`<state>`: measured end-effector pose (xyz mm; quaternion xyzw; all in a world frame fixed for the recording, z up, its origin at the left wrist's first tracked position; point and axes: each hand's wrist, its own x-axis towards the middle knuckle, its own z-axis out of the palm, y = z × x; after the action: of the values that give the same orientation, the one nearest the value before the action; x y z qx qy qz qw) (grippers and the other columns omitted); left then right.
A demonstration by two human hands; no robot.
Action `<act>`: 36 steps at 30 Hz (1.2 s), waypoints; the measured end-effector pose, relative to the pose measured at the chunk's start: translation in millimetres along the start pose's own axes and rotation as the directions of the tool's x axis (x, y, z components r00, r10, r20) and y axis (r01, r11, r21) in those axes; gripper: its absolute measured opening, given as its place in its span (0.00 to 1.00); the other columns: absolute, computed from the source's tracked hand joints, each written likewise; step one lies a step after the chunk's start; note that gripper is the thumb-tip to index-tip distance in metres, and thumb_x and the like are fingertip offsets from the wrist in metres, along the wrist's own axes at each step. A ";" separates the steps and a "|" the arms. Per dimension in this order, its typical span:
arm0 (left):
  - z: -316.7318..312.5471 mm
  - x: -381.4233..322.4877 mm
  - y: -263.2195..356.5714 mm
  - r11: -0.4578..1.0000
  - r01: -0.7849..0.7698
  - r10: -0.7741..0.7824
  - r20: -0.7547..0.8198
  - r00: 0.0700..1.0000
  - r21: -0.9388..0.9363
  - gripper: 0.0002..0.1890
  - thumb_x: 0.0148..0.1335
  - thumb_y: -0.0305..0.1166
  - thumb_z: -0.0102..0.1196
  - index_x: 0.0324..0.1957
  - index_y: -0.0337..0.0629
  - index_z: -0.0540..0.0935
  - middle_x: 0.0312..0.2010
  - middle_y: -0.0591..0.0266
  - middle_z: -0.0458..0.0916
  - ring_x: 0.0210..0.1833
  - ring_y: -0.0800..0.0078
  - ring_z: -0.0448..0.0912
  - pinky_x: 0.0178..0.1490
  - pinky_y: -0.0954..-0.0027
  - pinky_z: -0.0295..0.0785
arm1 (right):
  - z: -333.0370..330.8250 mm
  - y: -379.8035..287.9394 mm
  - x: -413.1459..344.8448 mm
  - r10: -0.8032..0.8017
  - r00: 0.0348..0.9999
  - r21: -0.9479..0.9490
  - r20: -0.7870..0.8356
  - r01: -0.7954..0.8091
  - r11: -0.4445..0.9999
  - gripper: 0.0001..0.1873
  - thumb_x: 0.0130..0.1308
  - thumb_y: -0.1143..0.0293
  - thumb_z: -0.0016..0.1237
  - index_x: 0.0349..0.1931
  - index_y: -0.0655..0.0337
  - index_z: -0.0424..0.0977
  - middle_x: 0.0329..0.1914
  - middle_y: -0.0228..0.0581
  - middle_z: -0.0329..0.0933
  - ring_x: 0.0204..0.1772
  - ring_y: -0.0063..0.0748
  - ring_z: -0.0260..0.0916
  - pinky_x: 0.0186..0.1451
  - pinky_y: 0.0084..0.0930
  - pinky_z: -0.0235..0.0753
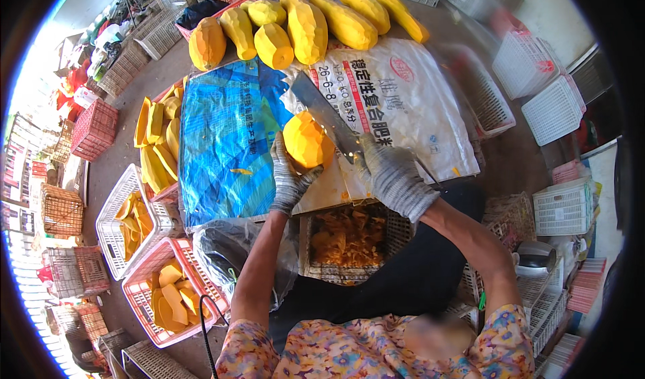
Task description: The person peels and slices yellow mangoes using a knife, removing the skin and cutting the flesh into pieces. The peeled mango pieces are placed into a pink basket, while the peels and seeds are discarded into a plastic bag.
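Observation:
My left hand (289,174), in a grey knitted glove, steadies a peeled orange pumpkin (304,139) from its left and near side. My gloved right hand (395,175) grips a cleaver (322,109) by its handle. The broad blade slants up and left, its edge close against the pumpkin's right side; I cannot tell whether it touches. Beneath lie a blue plastic sheet (216,142) and a white woven sack (423,102) bearing print. A small orange scrap (241,171) rests on the blue sheet.
Several peeled pumpkins (307,28) line the far edge. Cut pieces fill a pink crate (176,258), a white crate (113,228) and another crate (174,190) at left. Below the work surface, a crate (345,273) holds peelings (347,238). An elongated crate (484,94) stands at right.

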<state>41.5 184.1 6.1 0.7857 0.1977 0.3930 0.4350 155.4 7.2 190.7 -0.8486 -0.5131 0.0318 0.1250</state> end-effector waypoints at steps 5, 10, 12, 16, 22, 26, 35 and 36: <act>-11.0 2.3 3.7 0.997 -0.008 0.009 0.012 1.000 -0.074 0.56 0.41 0.43 0.72 0.67 0.34 0.52 0.61 0.46 0.57 0.64 0.54 0.60 0.69 0.61 0.54 | -0.7 0.2 12.7 0.006 0.994 -0.020 0.111 -0.004 1.000 0.14 0.63 0.64 0.44 0.41 0.67 0.69 0.22 0.54 0.76 0.31 0.53 0.78 0.34 0.44 0.76; -12.5 23.9 19.4 0.990 -0.126 0.118 -0.107 0.987 -0.066 0.37 0.52 0.39 0.63 0.62 0.35 0.63 0.57 0.46 0.62 0.61 0.53 0.63 0.66 0.60 0.58 | -21.8 0.9 33.4 -0.147 0.973 -0.009 0.179 0.151 0.989 0.13 0.61 0.65 0.46 0.33 0.70 0.74 0.23 0.56 0.76 0.31 0.53 0.77 0.35 0.42 0.76; -9.9 33.4 27.8 0.980 -0.200 0.198 -0.120 0.973 -0.007 0.31 0.54 0.38 0.60 0.58 0.36 0.68 0.54 0.46 0.66 0.57 0.51 0.65 0.63 0.59 0.60 | -31.2 0.2 39.6 -0.119 0.952 0.036 0.283 0.114 0.993 0.14 0.60 0.65 0.46 0.30 0.70 0.75 0.23 0.59 0.75 0.31 0.53 0.77 0.36 0.42 0.76; -9.9 40.1 38.1 0.978 -0.202 0.208 -0.124 0.970 0.057 0.29 0.50 0.35 0.61 0.55 0.36 0.70 0.52 0.46 0.67 0.56 0.51 0.65 0.63 0.58 0.60 | -26.1 2.6 46.9 -0.105 0.942 0.040 0.320 0.097 0.994 0.15 0.58 0.65 0.46 0.30 0.72 0.74 0.23 0.60 0.75 0.31 0.53 0.76 0.38 0.43 0.75; -13.0 42.4 35.4 0.984 -0.175 0.177 -0.082 0.981 0.037 0.29 0.48 0.35 0.62 0.53 0.37 0.71 0.50 0.47 0.68 0.56 0.52 0.66 0.63 0.58 0.60 | 60.9 10.7 56.4 -0.184 0.925 0.054 0.332 0.176 0.983 0.10 0.54 0.72 0.43 0.27 0.72 0.75 0.24 0.60 0.75 0.31 0.55 0.76 0.38 0.40 0.75; -10.1 45.0 37.1 0.983 -0.181 0.183 -0.062 0.981 0.032 0.30 0.48 0.35 0.63 0.54 0.37 0.71 0.52 0.47 0.67 0.57 0.53 0.65 0.63 0.58 0.60 | 113.0 11.9 56.2 -0.166 0.937 0.100 0.306 0.141 0.985 0.10 0.55 0.73 0.43 0.29 0.70 0.76 0.27 0.59 0.77 0.34 0.54 0.77 0.40 0.41 0.76; 5.2 45.8 49.0 0.954 -0.111 0.133 -0.061 0.989 0.277 0.38 0.39 0.35 0.72 0.56 0.38 0.71 0.48 0.52 0.70 0.53 0.56 0.69 0.60 0.61 0.64 | 145.0 0.4 66.6 0.037 0.904 0.161 0.426 -0.116 0.980 0.14 0.59 0.66 0.45 0.38 0.66 0.78 0.38 0.53 0.79 0.44 0.51 0.77 0.45 0.41 0.76; 6.5 48.2 46.8 0.969 -0.113 0.131 -0.067 0.989 0.221 0.38 0.37 0.36 0.72 0.54 0.39 0.71 0.48 0.51 0.70 0.53 0.54 0.69 0.60 0.60 0.64 | 145.4 -1.9 68.2 0.005 0.925 0.173 0.379 -0.076 0.982 0.14 0.57 0.66 0.46 0.35 0.68 0.78 0.35 0.57 0.79 0.41 0.52 0.77 0.43 0.41 0.76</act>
<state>74.7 186.6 64.8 0.8224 0.2082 0.4266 0.3135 159.4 94.1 55.6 -0.8219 -0.5046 0.2442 0.1013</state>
